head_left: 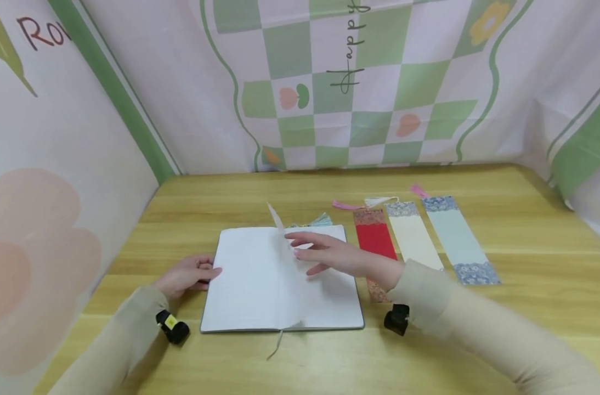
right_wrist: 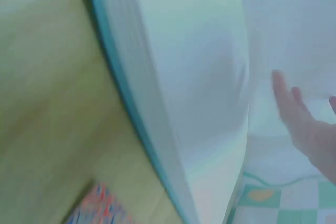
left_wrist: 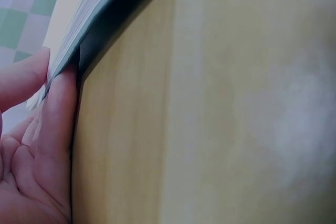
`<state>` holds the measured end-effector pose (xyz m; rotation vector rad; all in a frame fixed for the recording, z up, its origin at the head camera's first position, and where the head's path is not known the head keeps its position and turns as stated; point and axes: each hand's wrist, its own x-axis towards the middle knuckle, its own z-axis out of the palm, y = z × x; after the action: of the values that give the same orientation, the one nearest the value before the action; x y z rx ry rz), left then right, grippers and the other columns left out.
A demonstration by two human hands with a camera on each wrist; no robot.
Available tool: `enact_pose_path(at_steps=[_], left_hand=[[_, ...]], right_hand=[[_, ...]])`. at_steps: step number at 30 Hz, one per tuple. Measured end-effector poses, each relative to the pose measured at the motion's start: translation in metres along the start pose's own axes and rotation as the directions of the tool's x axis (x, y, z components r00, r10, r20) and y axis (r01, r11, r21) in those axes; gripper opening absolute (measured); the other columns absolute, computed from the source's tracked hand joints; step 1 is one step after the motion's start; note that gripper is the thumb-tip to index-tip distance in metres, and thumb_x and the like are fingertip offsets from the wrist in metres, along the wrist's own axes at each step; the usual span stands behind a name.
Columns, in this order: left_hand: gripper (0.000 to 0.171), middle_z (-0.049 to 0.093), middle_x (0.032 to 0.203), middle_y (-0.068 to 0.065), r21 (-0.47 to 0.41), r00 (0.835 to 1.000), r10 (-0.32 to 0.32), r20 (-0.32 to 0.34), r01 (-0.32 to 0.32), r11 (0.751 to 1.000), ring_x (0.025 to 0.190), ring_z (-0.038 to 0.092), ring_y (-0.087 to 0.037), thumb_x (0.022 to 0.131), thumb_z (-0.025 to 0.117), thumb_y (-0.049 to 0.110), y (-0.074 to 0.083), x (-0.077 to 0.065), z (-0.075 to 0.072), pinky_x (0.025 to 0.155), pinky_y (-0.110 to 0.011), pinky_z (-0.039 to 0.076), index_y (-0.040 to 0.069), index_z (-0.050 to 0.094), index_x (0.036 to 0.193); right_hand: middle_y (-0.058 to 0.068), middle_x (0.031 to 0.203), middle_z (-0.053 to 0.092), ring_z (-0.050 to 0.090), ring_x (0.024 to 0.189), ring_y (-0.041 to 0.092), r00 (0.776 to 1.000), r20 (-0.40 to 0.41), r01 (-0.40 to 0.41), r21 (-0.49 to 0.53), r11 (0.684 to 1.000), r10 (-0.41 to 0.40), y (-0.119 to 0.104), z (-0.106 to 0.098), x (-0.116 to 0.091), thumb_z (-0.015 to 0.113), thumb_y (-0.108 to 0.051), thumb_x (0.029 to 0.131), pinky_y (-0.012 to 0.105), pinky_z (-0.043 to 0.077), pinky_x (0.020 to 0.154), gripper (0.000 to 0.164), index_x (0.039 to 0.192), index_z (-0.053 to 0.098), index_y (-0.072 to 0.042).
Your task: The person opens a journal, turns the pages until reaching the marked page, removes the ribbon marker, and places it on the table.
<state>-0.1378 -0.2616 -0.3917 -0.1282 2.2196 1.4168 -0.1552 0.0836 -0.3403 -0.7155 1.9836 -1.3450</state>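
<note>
An open notebook (head_left: 241, 291) with blank pages and a dark cover lies on the wooden table. My left hand (head_left: 187, 274) grips its left edge, thumb on top; in the left wrist view a finger (left_wrist: 59, 114) lies under the cover. One page (head_left: 276, 217) stands up near the spine. Beside that page, over the right half, is my right hand (head_left: 332, 257), its fingers loosely extended and pinching nothing. Whether the fingertips touch the page I cannot tell. The right wrist view shows the hand (right_wrist: 307, 129) against the pale sheet.
Right of the notebook lie a red bookmark (head_left: 374, 237), a cream bookmark (head_left: 413, 236) and a light blue bookmark (head_left: 455, 236), all tasselled. A pale blue tassel (head_left: 322, 220) pokes out behind the notebook. A grey ribbon (head_left: 277, 348) hangs from the spine. Printed curtains (head_left: 181, 82) border the table.
</note>
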Motion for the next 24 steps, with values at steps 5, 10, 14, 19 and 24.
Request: enact_pose_path(at_steps=[5,10,14,19,24], left_hand=[[0.016,0.039,0.068,0.006,-0.020,1.000,0.007,0.008,-0.007,1.000,0.067,0.045,-0.006,0.094,0.058,0.016,-0.002,0.001,0.000,0.060,-0.018,0.049,0.009,0.045,0.087],[0.025,0.058,0.082,0.006,-0.038,1.000,0.018,0.004,-0.018,0.999,0.076,0.057,-0.005,0.097,0.049,0.012,-0.004,0.002,0.000,0.066,-0.021,0.052,-0.006,0.050,0.114],[0.045,0.065,0.092,0.001,-0.082,1.000,-0.003,0.001,0.003,0.997,0.081,0.062,-0.008,0.103,0.039,0.024,-0.006,0.003,0.000,0.072,-0.025,0.054,-0.010,0.041,0.131],[0.049,0.063,0.091,0.001,-0.137,1.000,-0.008,0.022,0.010,0.990,0.082,0.062,-0.010,0.101,0.040,0.038,-0.007,0.003,-0.001,0.076,-0.028,0.055,-0.007,0.047,0.119],[0.021,0.048,0.072,0.008,-0.085,0.996,0.043,0.077,-0.036,0.996,0.072,0.053,-0.005,0.092,0.062,0.022,-0.009,0.003,-0.003,0.068,-0.021,0.052,0.006,0.048,0.093]], right_hand=[[0.009,0.152,0.029,0.030,0.137,0.028,0.995,0.101,0.048,-0.254,0.966,-0.022,0.002,0.021,0.010,0.046,-0.039,0.098,0.049,0.029,0.111,0.058,0.149,0.027,-0.019],[0.008,0.157,0.016,0.013,0.145,0.031,0.983,0.171,0.041,-0.553,0.832,0.065,-0.001,0.041,0.017,0.049,-0.051,0.094,0.050,0.017,0.116,0.063,0.149,0.028,-0.028],[0.013,0.157,0.013,0.014,0.144,0.034,0.978,0.178,0.047,-0.685,0.727,0.105,-0.004,0.052,0.020,0.049,-0.054,0.093,0.051,0.015,0.116,0.061,0.146,0.035,-0.028],[0.015,0.156,0.015,0.020,0.141,0.037,0.980,0.164,0.065,-0.803,0.592,0.115,-0.005,0.062,0.022,0.049,-0.056,0.092,0.058,0.018,0.113,0.059,0.144,0.039,-0.031],[0.013,0.157,0.016,0.020,0.142,0.035,0.979,0.156,0.057,-0.830,0.555,0.132,-0.005,0.062,0.025,0.051,-0.059,0.089,0.059,0.020,0.111,0.061,0.143,0.038,-0.034]])
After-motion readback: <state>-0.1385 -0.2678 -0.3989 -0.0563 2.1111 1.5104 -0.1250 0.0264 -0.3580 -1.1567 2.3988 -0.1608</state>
